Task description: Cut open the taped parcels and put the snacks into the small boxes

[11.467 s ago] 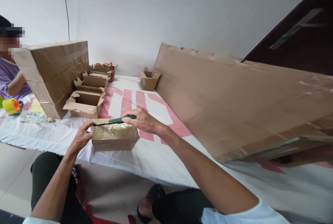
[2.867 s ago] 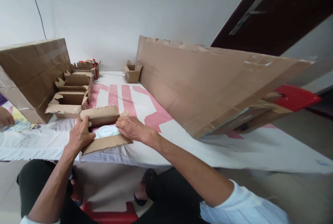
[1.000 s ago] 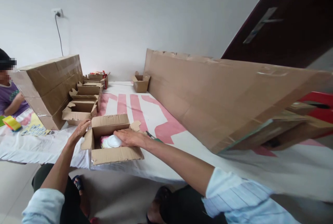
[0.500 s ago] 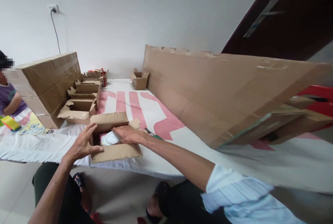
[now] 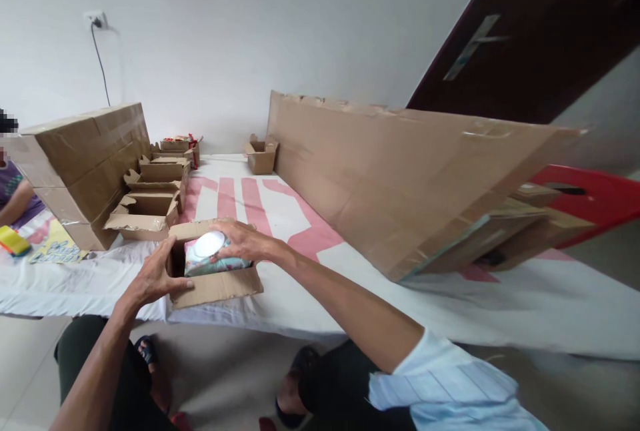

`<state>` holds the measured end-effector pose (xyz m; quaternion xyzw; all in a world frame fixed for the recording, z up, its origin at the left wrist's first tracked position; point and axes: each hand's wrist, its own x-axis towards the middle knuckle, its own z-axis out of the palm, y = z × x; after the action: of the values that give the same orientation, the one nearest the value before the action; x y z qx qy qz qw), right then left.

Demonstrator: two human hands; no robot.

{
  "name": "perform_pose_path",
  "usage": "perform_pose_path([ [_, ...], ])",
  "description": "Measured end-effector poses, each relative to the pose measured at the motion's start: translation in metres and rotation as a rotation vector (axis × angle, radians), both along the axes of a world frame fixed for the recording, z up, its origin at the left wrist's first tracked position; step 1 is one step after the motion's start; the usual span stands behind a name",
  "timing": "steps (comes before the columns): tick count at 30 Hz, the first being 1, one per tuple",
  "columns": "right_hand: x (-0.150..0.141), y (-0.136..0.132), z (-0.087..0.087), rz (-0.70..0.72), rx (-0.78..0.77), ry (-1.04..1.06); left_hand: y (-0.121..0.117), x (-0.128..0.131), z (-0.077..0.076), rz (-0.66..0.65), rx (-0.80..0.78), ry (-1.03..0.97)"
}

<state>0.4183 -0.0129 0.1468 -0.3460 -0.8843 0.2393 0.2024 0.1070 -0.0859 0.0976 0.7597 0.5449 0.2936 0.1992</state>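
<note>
Inside an open cardboard box (image 5: 220, 289), close to the front edge of the table, sits a blue, flower-patterned packet (image 5: 207, 265) with a round white lid facing up. The packet fills much of the opening; whether its underside touches the bottom of the box is hidden. The right hand (image 5: 240, 241) is clamped on the packet, the thumb beside the lid and the fingers over the far side. The left hand (image 5: 153, 277) holds the left end of the box, its thumb laid on the near flap and its fingers reaching toward the far corner. The two hands are apart from each other.

Under the box spreads a white cloth with broad pink marks (image 5: 400, 311). Beyond the left hand runs a row of open boxes (image 5: 163, 185), with red packets (image 5: 193, 144) at its far end. A stack of taped cartons (image 5: 95, 164) stands just left of that row, and beside it lie a yellow sheet (image 5: 57, 247) and, farther left, a yellow object (image 5: 13, 241) near a purple sleeve (image 5: 30, 211). Toward the wall, a small open box (image 5: 261, 162) stands against a large cardboard panel (image 5: 390, 177). Past the panel's right end is something red (image 5: 600, 207), and behind the panel, a dark door (image 5: 540, 31) with a metal handle (image 5: 473, 47)
</note>
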Motion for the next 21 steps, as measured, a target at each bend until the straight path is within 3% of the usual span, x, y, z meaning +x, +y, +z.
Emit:
perform_pose_path([
  [5, 0.011, 0.004, 0.037, -0.072, -0.197, 0.341, 0.01, 0.006, 0.028, -0.066, 0.05, -0.134],
  [10, 0.011, 0.007, 0.051, -0.018, -0.387, 0.572, 0.022, 0.031, 0.052, -0.19, 0.133, -0.345],
  [15, 0.009, 0.007, 0.038, -0.061, -0.548, 0.778, 0.026, 0.049, 0.057, -0.153, 0.168, -0.496],
  [21, 0.001, 0.002, 0.007, -0.011, -0.548, 0.998, 0.035, 0.052, 0.057, 0.01, 0.017, -0.746],
])
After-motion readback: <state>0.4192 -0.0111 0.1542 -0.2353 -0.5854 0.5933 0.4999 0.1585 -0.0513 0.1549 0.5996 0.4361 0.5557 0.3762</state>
